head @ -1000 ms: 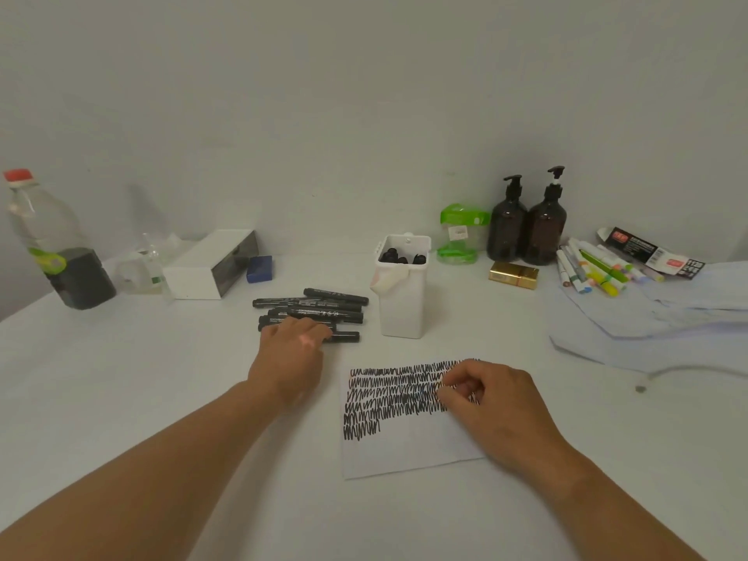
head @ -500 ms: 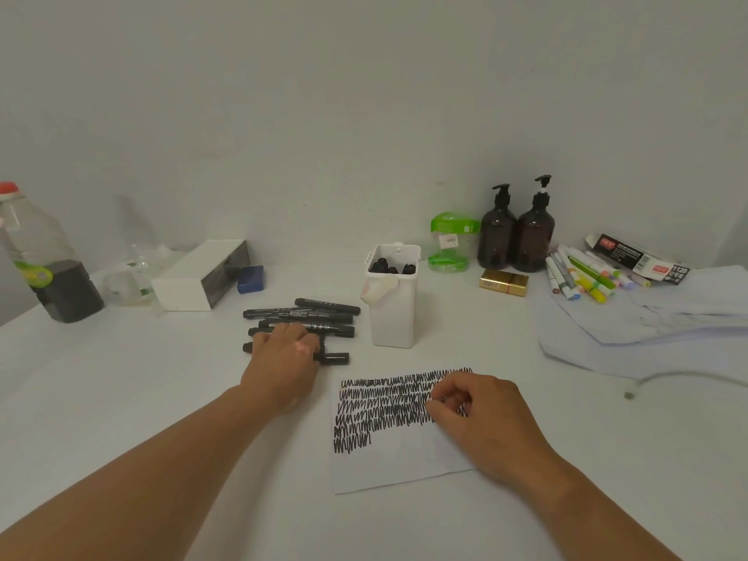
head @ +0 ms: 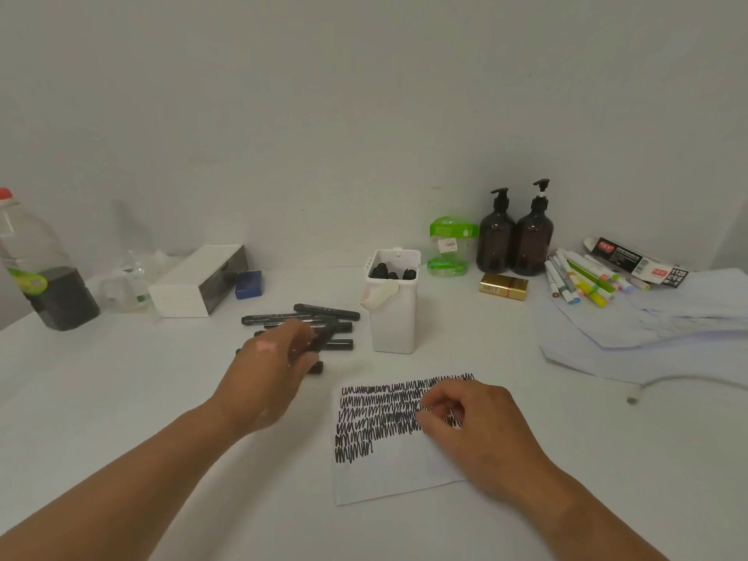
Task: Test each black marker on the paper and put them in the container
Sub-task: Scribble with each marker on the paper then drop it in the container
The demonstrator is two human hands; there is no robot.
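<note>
The left hand's fingers [head: 301, 338] curl round one black marker [head: 324, 338], which is lifted at a slant above the pile of loose black markers [head: 328, 311]. The left hand [head: 267, 370] is motion-blurred, so the exact grip is hard to read. The right hand's fingertips [head: 429, 413] are curled under and rest on the paper [head: 388, 475], over rows of black scribbles [head: 380, 415]. The right hand [head: 477, 427] covers the right end of those rows, and I cannot tell whether anything small is pinched there.

Just beyond the paper stands the white container [head: 394, 317], upright, with dark marker ends [head: 390, 273] showing at its mouth. The pile lies just to its left.

Everything sits on a plain white table [head: 121, 398] against a bare pale wall [head: 364, 115]. On the left are a white box [head: 198, 281], a small blue block [head: 249, 284], crumpled clear plastic [head: 129, 273] and a plastic bottle [head: 40, 277] of dark liquid, cut off by the frame edge. Along the wall on the right are a green-lidded clear jar [head: 451, 251], two amber pump bottles [head: 496, 240], a gold box [head: 503, 286], a heap of coloured markers [head: 579, 277] and a printed packet [head: 635, 261] whose text is too small to read. Pale sheets [head: 647, 330] and a white cable [head: 668, 382] run out of view at the right edge. The left hand hides part of the pile.
</note>
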